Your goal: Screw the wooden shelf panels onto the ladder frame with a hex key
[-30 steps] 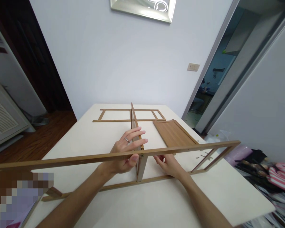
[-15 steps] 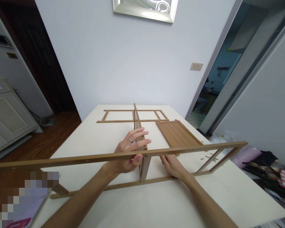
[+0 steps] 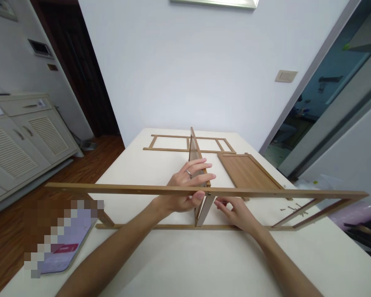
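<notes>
A wooden ladder-like frame (image 3: 281, 192) stands on its long edge across the near part of the table. Behind its middle crosspiece, an upright wooden panel (image 3: 195, 149) runs away toward the wall. My left hand (image 3: 181, 180) is closed around the near end of this panel, fingers over its far side and thumb against the frame's upper rail where the two meet. A small round hole or fastener shows at that joint. Below the upper rail, right of the crosspiece, my right hand (image 3: 237, 209) has its fingertips pinched together; what they hold is too small to make out.
On the white table (image 3: 173, 264), a second wooden frame (image 3: 170, 149) lies flat at the back. A flat wooden panel (image 3: 250, 171) lies at right. Several small screws (image 3: 299, 208) are scattered near the right end. A partly pixelated phone-like object (image 3: 69, 247) lies at the left edge.
My view has turned left and down, so everything appears shifted right. The standing frame's left end shows fully. My left hand keeps its grip; the right fingertips are drawn together near the crosspiece.
</notes>
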Demonstrator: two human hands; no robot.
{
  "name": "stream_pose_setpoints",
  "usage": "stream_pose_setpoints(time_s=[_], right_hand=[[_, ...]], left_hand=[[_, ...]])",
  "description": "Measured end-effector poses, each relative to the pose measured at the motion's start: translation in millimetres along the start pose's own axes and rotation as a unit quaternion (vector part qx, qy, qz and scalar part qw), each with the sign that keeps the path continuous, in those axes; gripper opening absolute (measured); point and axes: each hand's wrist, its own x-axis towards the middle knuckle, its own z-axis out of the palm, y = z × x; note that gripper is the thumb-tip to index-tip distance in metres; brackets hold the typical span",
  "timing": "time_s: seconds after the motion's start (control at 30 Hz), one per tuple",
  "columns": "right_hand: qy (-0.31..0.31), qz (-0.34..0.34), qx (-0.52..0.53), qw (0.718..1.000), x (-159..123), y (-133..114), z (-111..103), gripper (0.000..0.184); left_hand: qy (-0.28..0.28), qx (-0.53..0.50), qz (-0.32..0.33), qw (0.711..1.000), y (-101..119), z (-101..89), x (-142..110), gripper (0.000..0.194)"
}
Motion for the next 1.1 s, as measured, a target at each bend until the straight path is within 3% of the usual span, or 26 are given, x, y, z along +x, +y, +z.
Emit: stream_pose_setpoints(time_s=[0.33, 0.8, 1.1], right_hand=[[0.043, -0.011, -0.016, 0.999, -8, -11, 5, 0.052], [-0.013, -0.019, -0.020, 1.000, -8, -21, 7, 0.024], [-0.003, -0.034, -0.022, 0.999, -11, -22, 8, 0.031]], left_hand=[[-0.003, -0.001, -0.003, 1.000, 0, -0.6, 0, 0.052], [-0.024, 0.001, -0.015, 1.000, 2, -3.8, -1, 0.053], [-0.029, -0.003, -0.019, 0.999, 1, -4.2, -2, 0.053]])
